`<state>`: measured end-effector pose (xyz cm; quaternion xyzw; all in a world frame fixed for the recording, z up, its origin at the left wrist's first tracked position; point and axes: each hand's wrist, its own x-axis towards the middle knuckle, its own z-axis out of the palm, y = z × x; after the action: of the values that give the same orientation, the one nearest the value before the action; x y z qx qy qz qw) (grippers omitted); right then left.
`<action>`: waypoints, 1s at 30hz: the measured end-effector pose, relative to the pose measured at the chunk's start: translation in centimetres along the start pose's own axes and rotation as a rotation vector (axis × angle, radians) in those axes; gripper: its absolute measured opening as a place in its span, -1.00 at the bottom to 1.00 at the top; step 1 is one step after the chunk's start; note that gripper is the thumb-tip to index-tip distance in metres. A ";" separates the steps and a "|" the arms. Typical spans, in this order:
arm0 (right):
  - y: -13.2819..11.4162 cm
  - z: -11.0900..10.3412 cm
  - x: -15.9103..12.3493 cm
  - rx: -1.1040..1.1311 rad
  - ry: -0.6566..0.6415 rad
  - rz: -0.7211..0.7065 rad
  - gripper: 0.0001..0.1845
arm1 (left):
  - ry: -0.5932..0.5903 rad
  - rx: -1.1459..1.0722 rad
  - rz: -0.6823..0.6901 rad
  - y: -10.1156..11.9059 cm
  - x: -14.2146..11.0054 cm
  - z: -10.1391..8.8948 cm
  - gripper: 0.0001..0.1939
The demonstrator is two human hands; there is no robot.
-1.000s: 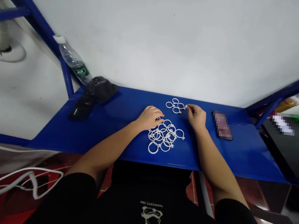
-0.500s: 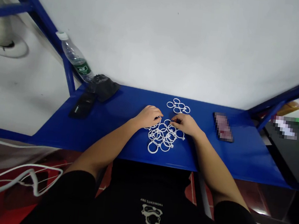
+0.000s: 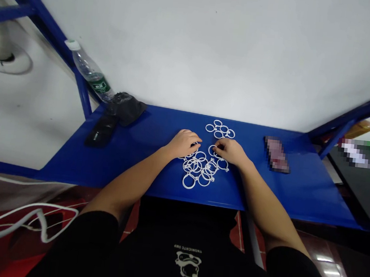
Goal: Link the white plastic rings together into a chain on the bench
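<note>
A loose pile of white plastic rings (image 3: pixel 200 158) with small eyelets, like curtain rings, lies on the blue table (image 3: pixel 142 169). At its upper left rests my left hand (image 3: pixel 183 144), palm down, with the thumb apart from the stretched fingers. Some rings are partly hidden under that hand. Opposite it, my right hand (image 3: pixel 229 151) pinches one white ring (image 3: pixel 212 150) at the pile's upper edge, between thumb and forefinger. Just beyond my right hand sits a smaller group of white rings (image 3: pixel 218 123).
A clear bottle (image 3: pixel 91 73) leans at the back left beside a crumpled black bag (image 3: pixel 129 107). A black phone-like object (image 3: pixel 101 130) lies in front of them. On the right is a blurred-out phone-shaped object (image 3: pixel 276 154). A white wall (image 3: pixel 214 49) borders the table's back.
My right hand has drawn a ring slightly to the right, away from the pile's upper edge. The left hand stays nearly in place. The view has shifted a little.
</note>
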<state>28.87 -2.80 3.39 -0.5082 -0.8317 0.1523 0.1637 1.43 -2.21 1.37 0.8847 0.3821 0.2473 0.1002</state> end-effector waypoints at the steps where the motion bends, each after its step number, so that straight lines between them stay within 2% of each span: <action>1: -0.1 0.0 0.0 -0.004 0.019 -0.012 -0.85 | 0.001 -0.001 0.000 0.1 0.0 0.0 -0.78; 8: -2.1 0.7 -0.3 0.113 0.192 -0.092 -0.71 | 0.075 -0.066 0.043 1.4 0.1 0.0 -0.70; 13: -2.4 1.6 -0.4 0.211 0.212 -0.188 -0.70 | 0.112 -0.086 0.061 1.9 0.1 0.2 -0.72; 19: -2.1 1.8 -0.4 0.320 0.223 -0.224 -0.67 | 0.160 -0.027 -0.047 1.7 0.2 0.1 -0.67; 22: -2.2 1.7 -0.5 0.306 0.232 -0.274 -0.69 | 0.189 -0.014 -0.092 1.6 0.2 0.1 -0.63; 26: -2.4 1.5 -0.6 0.252 0.286 -0.305 -0.82 | 0.197 -0.023 -0.120 1.5 0.2 0.1 -0.58; 28: -2.4 1.5 -0.6 0.237 0.331 -0.305 -0.83 | 0.180 -0.057 -0.096 1.3 0.2 0.1 -0.63; 30: -2.4 1.5 -0.6 0.239 0.401 -0.300 -0.84 | 0.160 -0.114 -0.060 1.1 0.2 0.3 -0.76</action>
<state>26.56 -4.52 3.03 -0.3766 -0.8247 0.1196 0.4046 2.39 -2.85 1.58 0.8431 0.4006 0.3356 0.1268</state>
